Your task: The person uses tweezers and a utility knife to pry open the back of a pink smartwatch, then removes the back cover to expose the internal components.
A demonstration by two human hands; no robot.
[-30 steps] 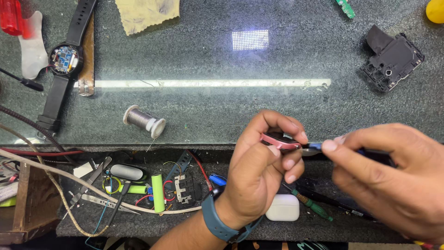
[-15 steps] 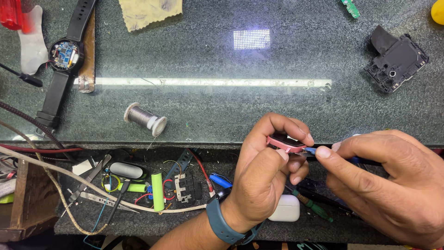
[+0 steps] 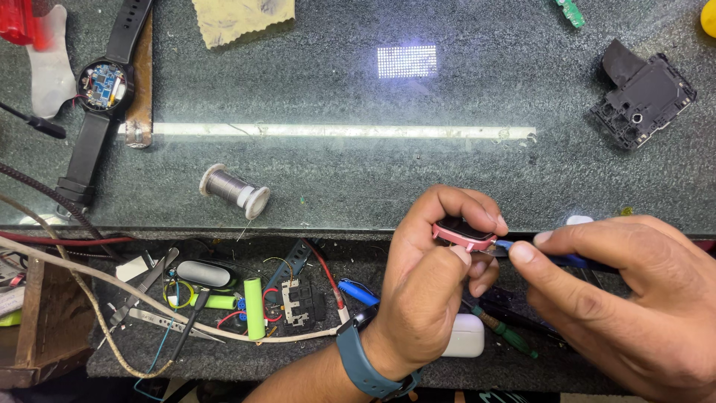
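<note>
1. Head view: your left hand (image 3: 429, 287) pinches a small pink watch case (image 3: 464, 235) between thumb and fingers, closed tight on it. The case hangs in the air just past the front edge of the tabletop (image 3: 373, 179), over the lower shelf, touching neither.
2. Your right hand (image 3: 634, 298) is closed on a blue-handled tool (image 3: 567, 260), thumb and forefinger near the tip. The tip meets the right end of the case. I can't tell whether it sits in a seam or only rests on the edge.
3. Change from a second ago: both hands have dropped lower and drifted right, and the case is tipped so its dark face shows more. The tool tip was already at the case and hasn't left that end. Grip on both unchanged.
4. What that means, as a judgement: you're still working the same spot on the case, only re-angled. No part has come off it.
5. Tabletop, nothing shifted: wire spool (image 3: 235, 190) near the front edge, left of centre. Opened round watch (image 3: 101, 82) with its strap at the left edge. Black plastic frame (image 3: 645, 97) toward the far right corner. Yellow cloth (image 3: 239, 19) at the far edge.
6. Lower shelf: green battery (image 3: 254, 317), tweezers (image 3: 142, 287) and a white earbud case (image 3: 466, 336) just beside your left wrist.
</note>
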